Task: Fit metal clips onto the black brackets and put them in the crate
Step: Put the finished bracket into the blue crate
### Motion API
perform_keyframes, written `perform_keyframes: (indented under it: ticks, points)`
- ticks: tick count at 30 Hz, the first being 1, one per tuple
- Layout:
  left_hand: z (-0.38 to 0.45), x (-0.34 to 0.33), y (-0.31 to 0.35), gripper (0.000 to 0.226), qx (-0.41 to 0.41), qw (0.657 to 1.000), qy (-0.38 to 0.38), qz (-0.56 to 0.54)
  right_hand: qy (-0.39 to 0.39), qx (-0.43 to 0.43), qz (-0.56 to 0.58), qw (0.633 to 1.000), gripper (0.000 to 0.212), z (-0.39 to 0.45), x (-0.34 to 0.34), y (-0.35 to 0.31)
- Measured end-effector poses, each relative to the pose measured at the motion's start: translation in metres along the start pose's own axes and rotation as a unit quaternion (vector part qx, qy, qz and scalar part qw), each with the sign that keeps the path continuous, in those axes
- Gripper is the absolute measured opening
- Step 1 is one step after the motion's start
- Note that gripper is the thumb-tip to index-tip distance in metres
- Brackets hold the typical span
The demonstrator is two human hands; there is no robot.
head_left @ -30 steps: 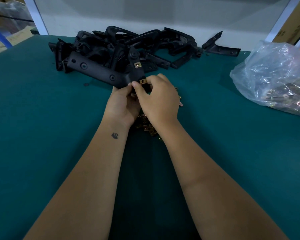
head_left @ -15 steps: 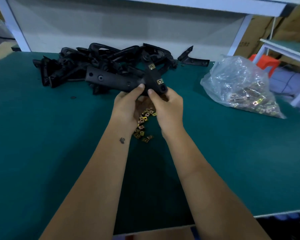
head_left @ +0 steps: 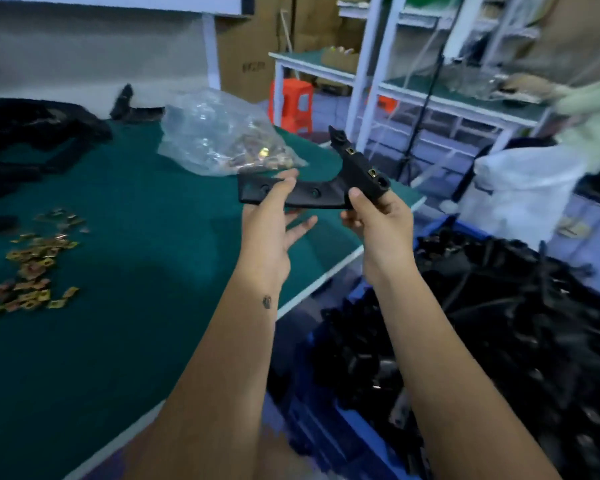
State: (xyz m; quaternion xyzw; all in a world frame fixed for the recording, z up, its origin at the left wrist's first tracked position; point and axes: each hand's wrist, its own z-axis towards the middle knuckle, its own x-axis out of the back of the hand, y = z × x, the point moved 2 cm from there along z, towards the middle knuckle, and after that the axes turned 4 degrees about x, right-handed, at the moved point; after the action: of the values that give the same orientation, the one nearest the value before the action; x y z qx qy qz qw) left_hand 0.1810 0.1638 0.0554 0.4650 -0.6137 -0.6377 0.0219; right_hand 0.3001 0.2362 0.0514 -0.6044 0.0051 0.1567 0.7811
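I hold a black L-shaped bracket (head_left: 321, 194) in the air over the right edge of the green table (head_left: 136, 341). Two brass clips (head_left: 373, 173) sit fitted on its upright arm. My right hand (head_left: 378, 220) grips the bracket at its bend, thumb on the front. My left hand (head_left: 271, 230) lies with straight fingers against the bracket's long arm, its thumb spread below and apart from it. The blue crate (head_left: 465, 228), heaped with black brackets (head_left: 499, 323), stands low to the right, beside the table. Loose brass clips (head_left: 32, 268) lie scattered at the left of the table.
A clear plastic bag of clips (head_left: 222, 140) sits at the back of the table, with a pile of bare black brackets (head_left: 32, 133) at the far left. Beyond the table stand a red stool (head_left: 291, 102), white shelving (head_left: 430, 98), a white sack (head_left: 520, 188) and a person in pale green (head_left: 589, 109).
Both hands lifted the bracket off the clip pile and swung it right, towards the crate. My view turned right, and my left hand's hold has loosened to straight fingers.
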Motion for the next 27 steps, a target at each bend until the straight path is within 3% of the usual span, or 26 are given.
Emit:
perform_keyframes:
  ticks: [3, 7, 12, 14, 17, 20, 22, 24, 27]
  points:
    - [-0.017, -0.045, -0.045, 0.012, 0.050, 0.993, -0.081, 0.066, 0.067, 0.005, -0.044, 0.997, 0.005, -0.001, 0.092, -0.010]
    - [-0.044, -0.077, -0.100, 0.013, 0.120, 0.957, -0.213, 0.157, 0.099, -0.008, -0.112, 0.989, 0.004, -0.021, 0.191, -0.022]
    - [-0.055, -0.079, -0.147, 0.009, 0.139, 0.904, -0.243, 0.323, 0.114, -0.055, -0.197, 0.972, 0.011, -0.036, 0.256, -0.016]
    - [-0.056, -0.075, -0.161, 0.005, 0.104, 0.856, -0.261, 0.433, 0.093, -0.070, -0.223, 0.968, 0.012, -0.039, 0.271, -0.010]
    - [-0.059, -0.069, -0.184, 0.011, 0.084, 0.744, -0.318, 0.581, 0.035, -0.088, -0.308, 0.947, 0.013, -0.046, 0.292, -0.002]
    - [-0.064, -0.060, -0.205, 0.034, 0.189, 0.634, -0.388, 0.642, -0.013, -0.112, -0.377, 0.919, 0.015, -0.050, 0.312, 0.004]
    - [-0.066, -0.055, -0.212, 0.031, 0.242, 0.577, -0.418, 0.659, -0.045, -0.129, -0.434, 0.890, 0.019, -0.052, 0.319, 0.010]
    - [-0.065, -0.051, -0.216, 0.028, 0.260, 0.564, -0.420, 0.662, -0.074, -0.149, -0.467, 0.869, 0.022, -0.054, 0.319, 0.020]
    - [-0.062, -0.051, -0.218, 0.031, 0.255, 0.569, -0.419, 0.660, -0.087, -0.160, -0.462, 0.868, 0.021, -0.058, 0.314, 0.035]
